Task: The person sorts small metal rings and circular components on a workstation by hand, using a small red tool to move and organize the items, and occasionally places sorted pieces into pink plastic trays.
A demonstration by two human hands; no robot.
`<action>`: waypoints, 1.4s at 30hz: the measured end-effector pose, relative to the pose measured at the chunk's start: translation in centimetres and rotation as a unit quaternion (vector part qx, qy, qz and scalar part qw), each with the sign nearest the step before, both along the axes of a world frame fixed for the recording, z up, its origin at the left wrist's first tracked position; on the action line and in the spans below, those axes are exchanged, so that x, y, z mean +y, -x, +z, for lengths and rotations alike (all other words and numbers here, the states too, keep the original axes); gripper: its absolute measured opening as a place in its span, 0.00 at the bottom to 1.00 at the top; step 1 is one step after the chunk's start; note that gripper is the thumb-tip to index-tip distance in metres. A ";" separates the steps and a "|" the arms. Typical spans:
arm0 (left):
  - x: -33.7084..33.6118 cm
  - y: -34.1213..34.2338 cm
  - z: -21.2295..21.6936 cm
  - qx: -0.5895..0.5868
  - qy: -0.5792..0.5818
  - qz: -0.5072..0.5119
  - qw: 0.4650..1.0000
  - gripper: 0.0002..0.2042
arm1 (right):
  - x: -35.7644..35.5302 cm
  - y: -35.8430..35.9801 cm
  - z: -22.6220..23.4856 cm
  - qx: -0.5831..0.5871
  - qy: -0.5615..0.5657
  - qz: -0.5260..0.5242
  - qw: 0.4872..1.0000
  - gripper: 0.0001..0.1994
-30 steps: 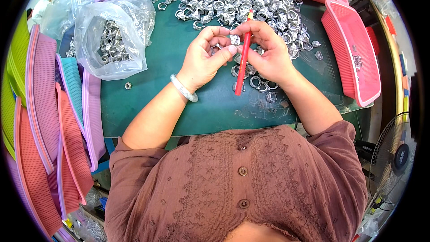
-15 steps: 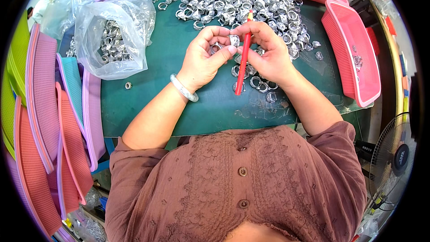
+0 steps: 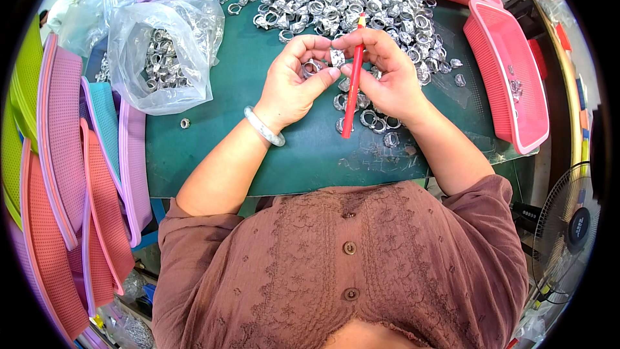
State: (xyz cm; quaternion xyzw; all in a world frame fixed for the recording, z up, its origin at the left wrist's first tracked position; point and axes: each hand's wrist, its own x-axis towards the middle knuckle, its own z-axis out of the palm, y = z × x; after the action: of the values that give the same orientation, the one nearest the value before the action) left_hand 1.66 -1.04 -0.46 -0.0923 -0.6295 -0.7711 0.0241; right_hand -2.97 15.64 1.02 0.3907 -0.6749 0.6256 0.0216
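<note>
Between the fingertips of both hands sits a silver ring (image 3: 337, 58). My left hand (image 3: 294, 81) is closed, pinching it from the left; another silver ring (image 3: 311, 68) shows inside the curl of its fingers. From the other side my right hand (image 3: 387, 77) meets the pinched ring with its fingertips. A red pencil (image 3: 352, 94) also rests in the right hand, its pale tip pointing away from me. Beyond the hands spreads a big pile of silver rings (image 3: 349, 0). Several loose rings (image 3: 371, 119) lie just below the right hand on the green table mat (image 3: 297, 168).
A clear plastic bag (image 3: 200, 84) of rings stands open at left, with a single ring (image 3: 185, 123) near it. A pink basket (image 3: 539, 116) holding a few rings is at right. Stacked coloured baskets (image 3: 61, 136) crowd the left edge; a fan (image 3: 568, 232) stands at lower right.
The pencil has shifted slightly to the right with the right hand. Both hands keep the ring between them, raised very slightly.
</note>
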 end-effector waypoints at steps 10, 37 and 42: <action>-0.2 0.0 -0.1 0.019 0.020 0.001 1.000 0.19 | 0.1 0.1 -0.1 -0.003 -0.008 0.000 1.000 0.18; -0.2 -0.1 0.2 -0.029 0.044 -0.022 0.998 0.15 | 0.1 0.2 -0.2 0.013 -0.013 -0.009 1.000 0.17; -0.1 -0.3 0.5 -0.051 0.039 -0.023 0.998 0.14 | 0.1 0.2 -0.2 0.021 -0.010 -0.012 1.000 0.17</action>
State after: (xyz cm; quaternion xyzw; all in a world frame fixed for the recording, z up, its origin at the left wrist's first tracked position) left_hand 1.92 -1.11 0.05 -0.0677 -0.6574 -0.7499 -0.0293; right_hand -3.14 15.74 0.81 0.3958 -0.6854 0.6100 0.0394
